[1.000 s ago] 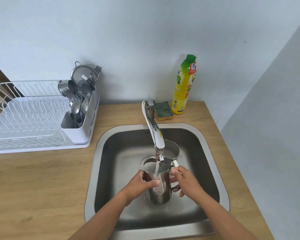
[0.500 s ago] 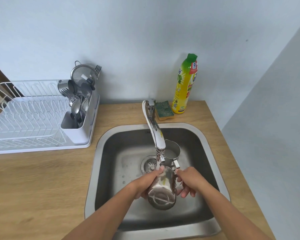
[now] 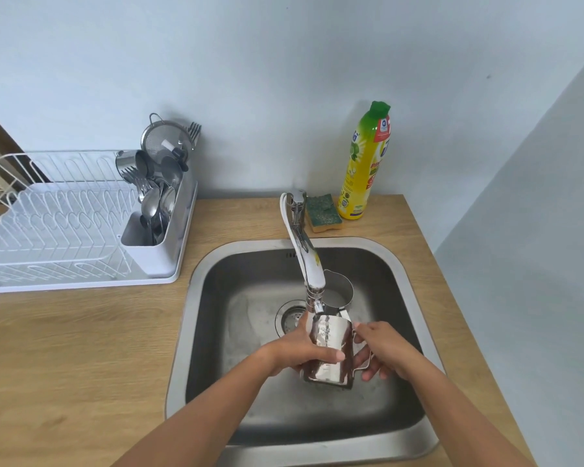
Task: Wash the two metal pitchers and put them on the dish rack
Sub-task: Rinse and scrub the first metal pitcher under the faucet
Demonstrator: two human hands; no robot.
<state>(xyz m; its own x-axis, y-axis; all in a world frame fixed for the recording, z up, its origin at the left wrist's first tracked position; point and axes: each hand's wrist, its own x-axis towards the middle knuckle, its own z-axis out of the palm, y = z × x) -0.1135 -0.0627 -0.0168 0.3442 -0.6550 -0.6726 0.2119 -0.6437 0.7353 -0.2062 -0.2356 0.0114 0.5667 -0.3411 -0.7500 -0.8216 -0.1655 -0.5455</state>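
Over the steel sink (image 3: 196,318) I hold a shiny metal pitcher (image 3: 331,352) just under the faucet spout (image 3: 312,274). My left hand (image 3: 297,352) wraps its body, thumb across the front. My right hand (image 3: 381,348) grips the handle on its right side. The pitcher's mouth points away from me and its bottom towards me. A second metal pitcher (image 3: 339,293) stands upright in the sink behind the faucet, partly hidden by the spout. The white dish rack (image 3: 58,230) sits on the counter at the left.
The rack's cutlery holder (image 3: 159,203) is full of spoons, forks, a strainer and a small cup. A green and yellow sponge (image 3: 322,214) and a yellow dish soap bottle (image 3: 363,163) stand behind the sink by the wall. The drain (image 3: 289,315) lies left of the pitchers.
One second ago the held pitcher stood upright under running water. I then tipped it so its bottom faced me, and it now sits slightly higher, close under the spout.
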